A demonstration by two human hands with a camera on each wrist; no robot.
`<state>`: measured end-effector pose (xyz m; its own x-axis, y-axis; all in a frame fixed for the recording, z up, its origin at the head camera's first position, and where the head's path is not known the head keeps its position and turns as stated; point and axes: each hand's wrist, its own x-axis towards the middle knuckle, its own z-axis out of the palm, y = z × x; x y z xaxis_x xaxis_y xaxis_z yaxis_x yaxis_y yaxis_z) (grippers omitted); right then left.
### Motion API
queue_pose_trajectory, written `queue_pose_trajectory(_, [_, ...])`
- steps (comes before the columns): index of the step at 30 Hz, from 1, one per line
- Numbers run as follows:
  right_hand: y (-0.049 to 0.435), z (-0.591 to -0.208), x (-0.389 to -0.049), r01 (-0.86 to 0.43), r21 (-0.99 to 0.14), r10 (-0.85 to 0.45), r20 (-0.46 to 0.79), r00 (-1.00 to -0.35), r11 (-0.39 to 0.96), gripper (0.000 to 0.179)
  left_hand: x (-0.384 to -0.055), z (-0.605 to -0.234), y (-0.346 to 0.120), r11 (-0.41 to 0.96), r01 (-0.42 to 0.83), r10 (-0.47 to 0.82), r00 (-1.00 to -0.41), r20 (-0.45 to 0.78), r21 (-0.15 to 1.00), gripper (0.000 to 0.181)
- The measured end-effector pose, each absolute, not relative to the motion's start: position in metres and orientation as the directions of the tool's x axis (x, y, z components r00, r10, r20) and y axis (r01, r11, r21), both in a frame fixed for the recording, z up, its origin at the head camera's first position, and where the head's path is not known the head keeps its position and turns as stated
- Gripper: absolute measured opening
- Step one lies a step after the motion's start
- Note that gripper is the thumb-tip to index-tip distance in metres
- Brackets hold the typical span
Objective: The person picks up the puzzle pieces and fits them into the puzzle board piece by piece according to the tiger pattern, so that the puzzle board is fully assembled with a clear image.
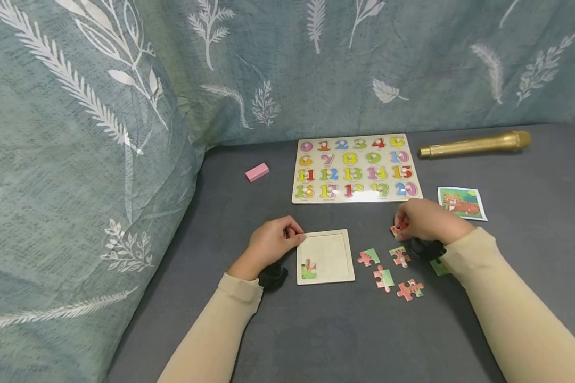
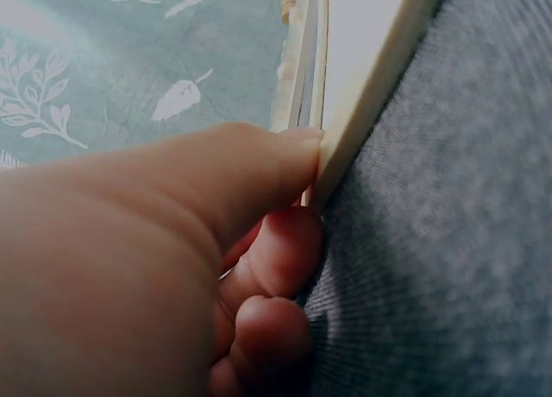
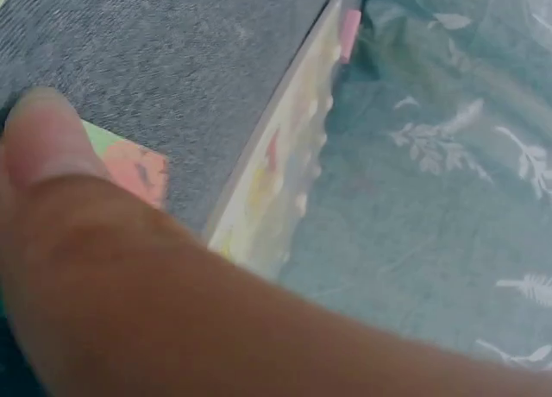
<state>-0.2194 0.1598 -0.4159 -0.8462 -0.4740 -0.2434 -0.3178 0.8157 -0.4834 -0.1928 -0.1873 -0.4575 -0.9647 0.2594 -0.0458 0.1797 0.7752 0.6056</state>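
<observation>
My left hand (image 1: 275,242) pinches the upper left corner of a square wooden puzzle tray (image 1: 328,258). Its thumb lies on the tray's rim (image 2: 345,112) in the left wrist view, with the other fingers curled below. One jigsaw piece (image 1: 309,269) sits in the tray's lower left corner. Right of the tray, my right hand (image 1: 426,219) holds a red-and-green puzzle piece (image 1: 397,230) in its fingertips; the same piece (image 3: 134,168) shows past the thumb in the right wrist view. Several loose pieces (image 1: 383,278) lie between tray and right wrist, one green piece (image 1: 439,267) partly hidden under the sleeve.
Behind the hands lies a number board (image 1: 356,169) with colourful pegged numerals. A picture card (image 1: 462,203) is just beyond the right hand, and a gold microphone (image 1: 474,144) lies at the back right. A pink block (image 1: 257,172) sits back left. Leaf-patterned cloth (image 1: 287,69) hangs behind.
</observation>
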Motion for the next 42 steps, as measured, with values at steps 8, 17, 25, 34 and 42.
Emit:
queue_pose_trajectory(8, [0.119,-0.411,-0.197,-0.394,-0.664,-0.537,-0.014,-0.844,0.636,0.009,-0.193,-0.458,-0.186,0.769,0.186,0.27,-0.962,-0.047,0.612,0.007])
queue_pose_trajectory(17, [0.083,-0.423,-0.18,-0.371,-0.783,-0.574,0.022,-0.819,0.499,0.014,-0.196,-0.456,-0.183,0.78,0.206,0.283,-0.958,-0.04,0.591,0.008])
queue_pose_trajectory(25, [0.071,-0.433,-0.172,-0.35,-0.77,-0.511,0.036,-0.859,0.533,0.02,-0.199,-0.456,-0.182,0.776,0.214,0.292,-0.956,-0.038,0.593,0.007])
queue_pose_trajectory(34, [0.066,-0.428,-0.164,-0.609,-0.368,-0.6,0.152,-0.785,0.703,0.016,-0.197,-0.457,-0.186,0.777,0.196,0.279,-0.959,-0.048,0.598,0.008])
queue_pose_trajectory(42, [0.073,-0.418,-0.158,-0.723,-0.293,-0.745,0.053,-0.665,0.625,0.018,-0.194,-0.46,-0.188,0.78,0.183,0.266,-0.962,-0.052,0.598,0.008])
